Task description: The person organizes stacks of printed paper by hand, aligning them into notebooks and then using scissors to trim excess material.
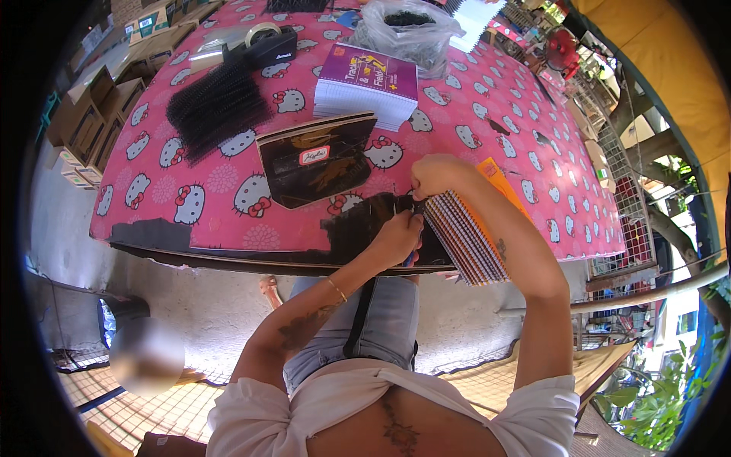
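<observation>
My left hand (399, 233) is closed around a small blue-handled tool, mostly hidden in the fist, that looks like pliers. Just above it, at the table's front edge, my right hand (442, 177) is bent inward with its fingers pinched at the corner of a spiral-bound notebook. Beneath my right forearm lies a stack of spiral-bound notebooks (466, 238), their coils in a row. An orange cover (499, 183) shows beyond the arm. What exactly the right fingertips hold is too small to make out.
A dark board stand (314, 161) lies left of my hands. Behind it are black plastic coils (217, 110), a purple-covered stack of booklets (365, 87), a tape dispenser (263, 49) and a clear plastic bag (403, 34). Cardboard boxes (95, 114) stand left; a red fan (562, 52) stands far right.
</observation>
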Demonstrator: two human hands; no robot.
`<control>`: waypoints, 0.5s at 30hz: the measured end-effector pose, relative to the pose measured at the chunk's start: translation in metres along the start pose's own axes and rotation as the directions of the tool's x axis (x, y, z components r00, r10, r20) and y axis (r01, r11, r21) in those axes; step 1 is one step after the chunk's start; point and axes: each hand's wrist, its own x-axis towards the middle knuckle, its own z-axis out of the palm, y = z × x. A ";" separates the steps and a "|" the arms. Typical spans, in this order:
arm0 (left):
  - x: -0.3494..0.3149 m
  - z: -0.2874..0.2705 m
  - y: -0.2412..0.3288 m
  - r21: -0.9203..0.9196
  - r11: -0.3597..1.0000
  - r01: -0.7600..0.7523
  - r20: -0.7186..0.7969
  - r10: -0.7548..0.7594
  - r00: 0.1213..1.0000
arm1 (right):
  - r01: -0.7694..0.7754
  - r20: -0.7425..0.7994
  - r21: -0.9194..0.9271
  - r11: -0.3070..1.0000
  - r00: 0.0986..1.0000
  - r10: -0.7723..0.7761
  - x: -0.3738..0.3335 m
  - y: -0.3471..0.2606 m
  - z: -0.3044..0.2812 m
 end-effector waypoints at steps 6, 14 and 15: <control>-0.007 -0.006 0.000 -0.118 0.981 0.155 0.058 -0.149 0.987 | 0.002 -0.058 0.005 1.000 0.998 -0.002 0.005 -0.003 0.007; 0.004 -0.002 0.000 -0.097 0.986 0.135 0.049 -0.131 0.990 | 0.052 -0.281 0.220 0.974 0.960 0.012 0.010 0.007 -0.001; 0.005 -0.002 0.002 -0.110 0.984 0.138 0.022 -0.137 0.990 | 0.099 -0.330 0.030 0.995 0.940 -0.084 0.012 0.001 -0.005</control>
